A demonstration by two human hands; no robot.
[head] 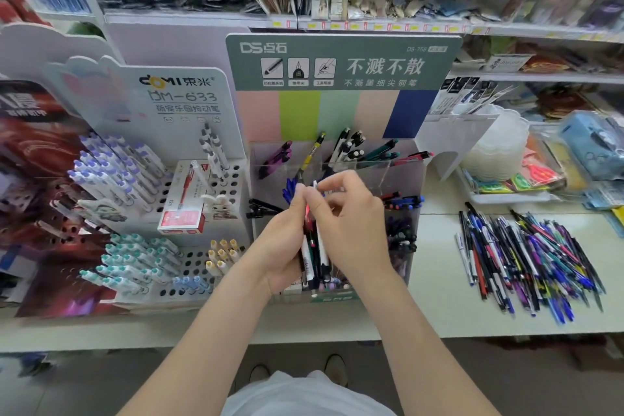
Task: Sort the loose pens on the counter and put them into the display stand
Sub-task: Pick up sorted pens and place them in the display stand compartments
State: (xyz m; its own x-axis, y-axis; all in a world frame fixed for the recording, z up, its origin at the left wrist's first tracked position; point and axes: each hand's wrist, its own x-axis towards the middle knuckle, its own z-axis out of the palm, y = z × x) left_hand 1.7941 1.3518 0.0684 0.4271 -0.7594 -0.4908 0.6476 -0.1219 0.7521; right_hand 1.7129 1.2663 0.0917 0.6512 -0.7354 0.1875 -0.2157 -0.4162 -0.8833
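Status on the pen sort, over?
Left hand grips pen bundle; right hand picking at its top. Loose pile waits on counter. Stand unobstructed.

Both forearms reach forward, left hand curled in a closed grip, right hand pinching beside it

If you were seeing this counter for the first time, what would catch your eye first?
The two hands at centre: the left hand grips a bundle of pens while the right hand picks at their tops. Behind them stands the clear display stand with its green header. A pile of loose pens lies on the counter, right.
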